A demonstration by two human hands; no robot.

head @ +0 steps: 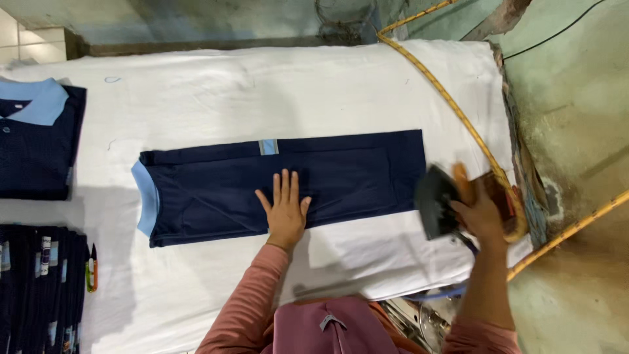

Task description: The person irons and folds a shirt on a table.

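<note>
Fingers spread, the left hand (285, 208) lies flat and open on a folded navy shirt (282, 187), pressing near the middle of its lower edge and gripping nothing. The right hand (481, 213) is clenched around the handle of a dark iron (436, 200), which is tilted with its soleplate turned toward the shirt; it hangs just past the shirt's right end, and blur makes it hard to tell whether it touches the cloth. The shirt lies lengthwise across the middle of a white padded table (314, 92), its light blue collar (145, 196) at the left end and a small light blue tab (268, 146) on its upper edge. A yellow cord (452, 105) runs over the table's right corner toward the iron. At the left edge lies another navy shirt with a light blue collar (39, 137), and below it a stack of folded navy garments (39, 282), well apart from both hands. Pink sleeves (246, 301) cover the forearm.
</note>
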